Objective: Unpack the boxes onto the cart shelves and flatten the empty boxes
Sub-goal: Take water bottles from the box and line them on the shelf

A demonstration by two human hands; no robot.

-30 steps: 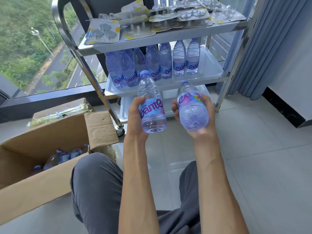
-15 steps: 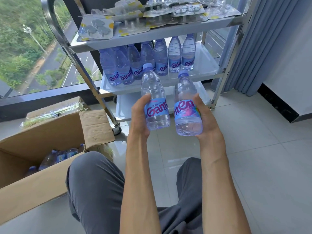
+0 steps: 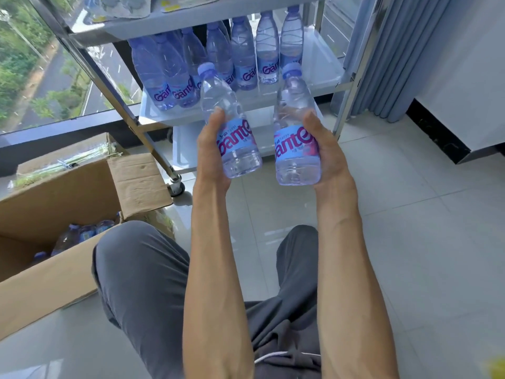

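Note:
My left hand (image 3: 209, 149) grips a clear water bottle (image 3: 229, 124) with a blue label, held upright and leaning slightly left. A second, upright bottle (image 3: 296, 127) sits in the grip of my right hand (image 3: 326, 151). Both bottles hover just in front of the steel cart's middle shelf (image 3: 325, 64), where several matching bottles (image 3: 218, 58) stand in a row on the left and centre. An open cardboard box (image 3: 68, 192) sits on the floor to my left, with more bottles (image 3: 82, 233) lying inside.
Blister packs (image 3: 128, 6) lie on the cart's top shelf. The right part of the middle shelf is bare. A cart caster (image 3: 175, 187) stands by the box flap. My knees fill the bottom centre. A curtain (image 3: 396, 50) and window glass flank the cart.
Both hands have carried the bottles forward and up toward the middle shelf. The right bottle has turned from pointing base-first at me to upright. The cart looks closer.

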